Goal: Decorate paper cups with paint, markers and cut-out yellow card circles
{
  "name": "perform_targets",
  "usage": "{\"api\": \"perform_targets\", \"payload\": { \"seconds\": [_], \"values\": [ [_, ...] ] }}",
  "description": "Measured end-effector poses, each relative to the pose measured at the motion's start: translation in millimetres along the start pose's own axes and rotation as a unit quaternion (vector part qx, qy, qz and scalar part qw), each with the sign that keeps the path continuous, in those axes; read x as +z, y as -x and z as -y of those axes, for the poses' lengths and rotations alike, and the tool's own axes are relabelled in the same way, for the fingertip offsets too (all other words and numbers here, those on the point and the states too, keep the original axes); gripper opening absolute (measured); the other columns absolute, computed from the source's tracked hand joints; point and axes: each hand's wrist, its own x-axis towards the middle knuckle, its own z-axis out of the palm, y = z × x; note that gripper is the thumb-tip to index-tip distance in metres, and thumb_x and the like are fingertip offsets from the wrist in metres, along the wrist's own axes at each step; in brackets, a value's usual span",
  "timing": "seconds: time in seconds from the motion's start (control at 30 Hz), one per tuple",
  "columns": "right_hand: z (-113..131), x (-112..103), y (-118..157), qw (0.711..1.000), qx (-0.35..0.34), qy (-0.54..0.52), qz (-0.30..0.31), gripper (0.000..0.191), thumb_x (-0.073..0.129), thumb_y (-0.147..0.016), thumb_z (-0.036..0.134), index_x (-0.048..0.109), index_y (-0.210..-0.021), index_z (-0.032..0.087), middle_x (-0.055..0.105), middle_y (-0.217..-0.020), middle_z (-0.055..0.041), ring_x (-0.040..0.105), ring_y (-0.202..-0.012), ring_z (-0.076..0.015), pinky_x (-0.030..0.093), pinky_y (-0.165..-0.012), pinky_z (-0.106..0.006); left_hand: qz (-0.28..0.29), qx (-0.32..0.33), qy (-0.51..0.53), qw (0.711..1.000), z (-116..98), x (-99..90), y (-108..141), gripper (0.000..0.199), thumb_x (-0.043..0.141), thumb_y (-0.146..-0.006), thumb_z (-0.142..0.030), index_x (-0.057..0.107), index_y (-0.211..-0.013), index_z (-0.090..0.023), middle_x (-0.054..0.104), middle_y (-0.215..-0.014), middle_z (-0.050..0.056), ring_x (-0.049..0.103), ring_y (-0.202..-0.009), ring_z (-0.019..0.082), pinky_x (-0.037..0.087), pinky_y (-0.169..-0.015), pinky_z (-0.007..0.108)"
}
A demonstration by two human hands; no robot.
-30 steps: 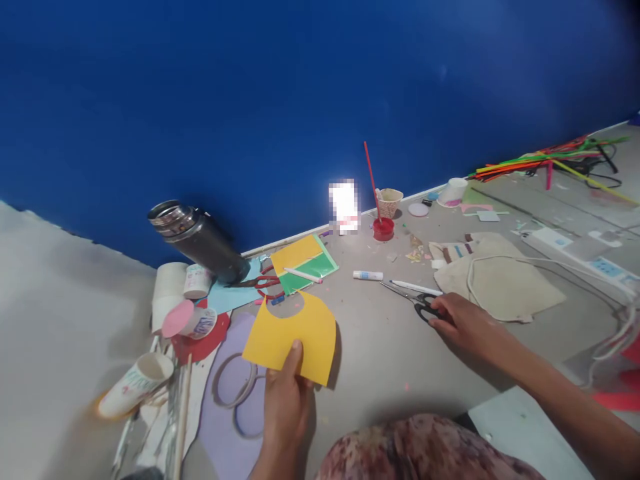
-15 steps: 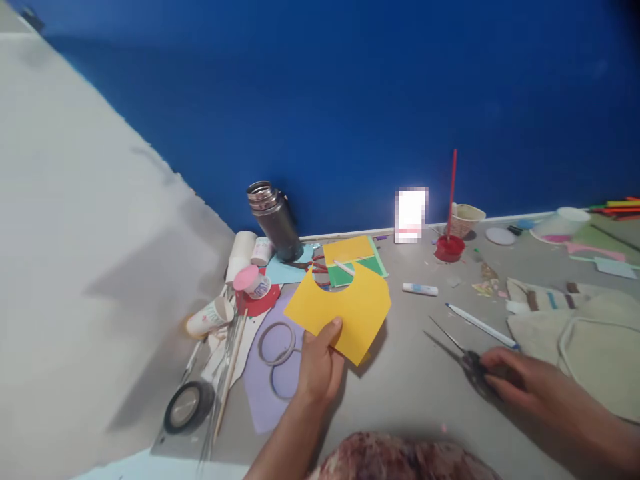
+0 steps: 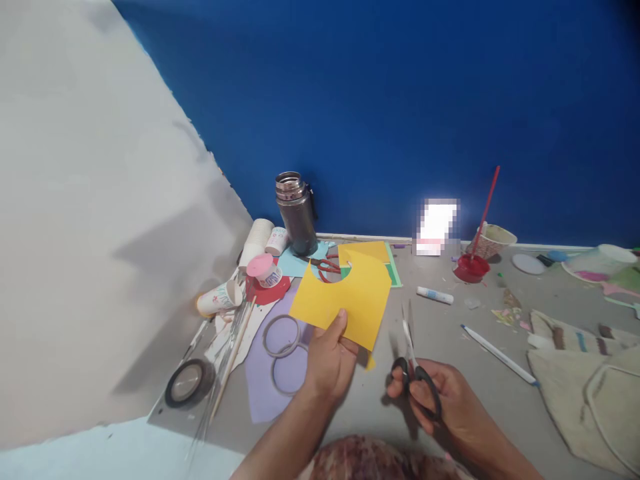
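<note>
Currently pinching notched yellow paper [image 3: 350, 300] in the left grip [image 3: 329, 365] and holding black-handled scissors [image 3: 411, 350], slightly open, in the right grip [image 3: 447, 393], beside the paper above the table [image 3: 445, 337], so probably need blades angled toward the paper's edge for any snip.

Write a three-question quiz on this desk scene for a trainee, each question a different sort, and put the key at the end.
1. True or false: the left hand holds the yellow paper.
2. How does the open flask sit? A) upright; B) flat on its side; C) upside down.
3. Fill in the blank: the right hand holds a pair of ____.

Key: 1. True. 2. A. 3. Scissors.
</note>
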Motion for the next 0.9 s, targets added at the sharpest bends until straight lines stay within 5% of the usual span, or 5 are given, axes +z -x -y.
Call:
{"api": "perform_targets", "payload": {
  "seconds": [0.07, 0.23, 0.6, 0.9],
  "values": [
    [-4, 6, -1, 1.000, -0.001, -0.020, 0.013, 0.071, 0.073, -0.070, 0.082, 0.070, -0.095, 0.015, 0.073, -0.081, -0.0089, 0.042, -0.042, -0.0075, 0.028, -0.044, -0.024, -0.008, 0.005, -0.003, 1.000, 0, -1.5, -1, 0.067, 0.088, -0.078, -0.026, 0.063, -0.141, -0.024, 0.075, -0.133, 0.010, 0.069, -0.127, 0.030, 0.053, -0.114, 0.045],
    [-5, 12, -3, 0.998, -0.047, 0.044, -0.016, 0.064, 0.074, -0.068, 0.082, 0.063, -0.074, 0.019, 0.066, -0.068, -0.0045, 0.054, -0.061, -0.0154, 0.042, -0.058, -0.026, -0.011, -0.001, -0.019, 1.000, 7, -1.3, -1, 0.061, 0.087, -0.081, -0.031, 0.066, -0.138, -0.025, 0.075, -0.133, 0.009, 0.070, -0.126, 0.031, 0.055, -0.112, 0.044],
    [11, 15, -6, 0.996, -0.037, 0.065, -0.038, 0.050, 0.073, -0.070, 0.068, 0.058, -0.070, 0.021, 0.060, -0.061, -0.0014, 0.048, -0.058, -0.0141, 0.039, -0.055, -0.026, -0.023, -0.025, -0.015, 0.999, 20, -0.8, 4, 0.066, 0.083, -0.085, -0.028, 0.058, -0.146, -0.025, 0.070, -0.141, 0.012, 0.069, -0.128, 0.028, 0.052, -0.114, 0.042],
    [4, 16, -5, 0.997, -0.060, 0.034, -0.035, 0.070, 0.064, -0.071, 0.090, 0.059, -0.073, 0.020, 0.059, -0.059, -0.0005, 0.045, -0.057, -0.0129, 0.038, -0.056, -0.026, -0.033, -0.044, 0.016, 0.998, 19, 6.4, 10, 0.070, 0.084, -0.084, -0.022, 0.057, -0.148, -0.027, 0.068, -0.145, 0.013, 0.070, -0.127, 0.028, 0.056, -0.110, 0.040]
  ]
}}
